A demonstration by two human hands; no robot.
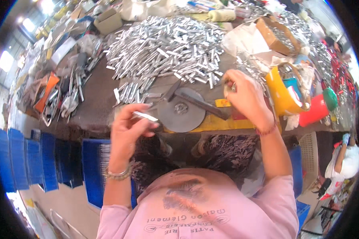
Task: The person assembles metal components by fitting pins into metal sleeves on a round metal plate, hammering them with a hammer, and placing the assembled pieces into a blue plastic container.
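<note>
My left hand (125, 133) pinches a small, shiny metal strip (145, 116) between thumb and fingers, just left of a round grey disc (181, 122). Across the disc lies a hammer (201, 105), its dark handle slanting toward the right. My right hand (245, 95) is over the table's right part with fingers curled together; what they hold, if anything, is too unclear to name. Beside its fingertips is a small yellow piece (222, 103). A large heap of similar metal pieces (163, 51) spreads beyond the disc.
A yellow bucket (276, 89) and a red container (310, 116) with a green rim stand at the right, with a cardboard box (267, 34) of metal parts behind. Tools with an orange item (47, 92) lie left. Blue bins (92, 171) sit below the table edge.
</note>
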